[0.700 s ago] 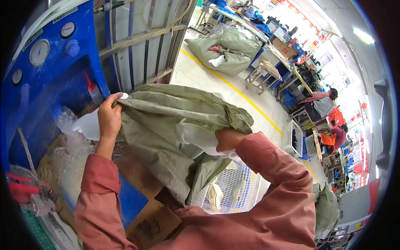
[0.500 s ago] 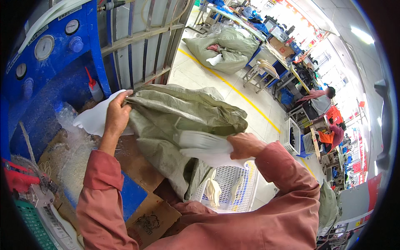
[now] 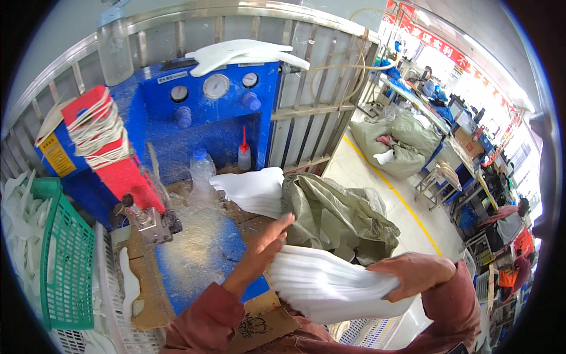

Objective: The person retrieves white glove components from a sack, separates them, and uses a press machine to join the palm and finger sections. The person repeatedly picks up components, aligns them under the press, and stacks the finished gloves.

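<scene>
My right hand (image 3: 415, 274) grips one end of a thick stack of white insole-shaped sheets (image 3: 330, 283), held level in front of me. At the stack's far left corner is my left hand (image 3: 262, 251), its fingers stretched out and not closed on anything. Whether its palm touches the stack I cannot tell. Just beyond, an olive woven sack (image 3: 377, 215) gapes open, with white pieces showing in its mouth. Another white stack (image 3: 253, 189) lies on the bench, against the sack's left side.
A blue machine (image 3: 206, 127) with gauges and a red cord-wrapped arm (image 3: 106, 141) stands over the dusty blue bench plate (image 3: 230, 236). A green basket (image 3: 68, 265) of white pieces is at left. A clear bottle (image 3: 202, 168) and red-tipped bottle (image 3: 244, 153) stand behind.
My view has swung left toward the machine. The right hand has drawn its white stack back from the sack's mouth toward me. My left hand has let go of the sack's edge.
</scene>
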Action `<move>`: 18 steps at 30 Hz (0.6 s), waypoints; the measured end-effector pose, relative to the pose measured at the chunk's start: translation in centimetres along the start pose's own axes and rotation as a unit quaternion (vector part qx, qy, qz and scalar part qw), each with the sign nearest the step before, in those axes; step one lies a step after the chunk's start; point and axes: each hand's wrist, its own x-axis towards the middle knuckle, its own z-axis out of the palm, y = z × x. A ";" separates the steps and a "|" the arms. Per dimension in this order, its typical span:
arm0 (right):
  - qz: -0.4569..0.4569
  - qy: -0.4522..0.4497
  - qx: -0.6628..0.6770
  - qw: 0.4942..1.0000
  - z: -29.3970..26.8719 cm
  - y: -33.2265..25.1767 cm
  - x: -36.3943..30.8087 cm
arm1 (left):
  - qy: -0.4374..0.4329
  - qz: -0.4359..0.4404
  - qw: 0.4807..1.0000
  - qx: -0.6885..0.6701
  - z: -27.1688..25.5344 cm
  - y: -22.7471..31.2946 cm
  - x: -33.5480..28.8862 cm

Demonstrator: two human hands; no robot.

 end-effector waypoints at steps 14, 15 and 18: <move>-0.163 -0.114 -0.097 0.975 -14.6 -0.4 26.1 | 0.195 -0.026 0.962 -0.188 -4.4 -0.7 -6.3; -0.141 -0.118 -0.074 0.980 -15.8 -0.4 27.6 | 0.217 -0.014 0.962 -0.165 -4.7 -0.3 -4.7; -0.122 -0.135 -0.042 0.982 -19.0 -0.1 31.4 | 0.310 -0.036 0.940 -0.140 -5.2 0.2 0.2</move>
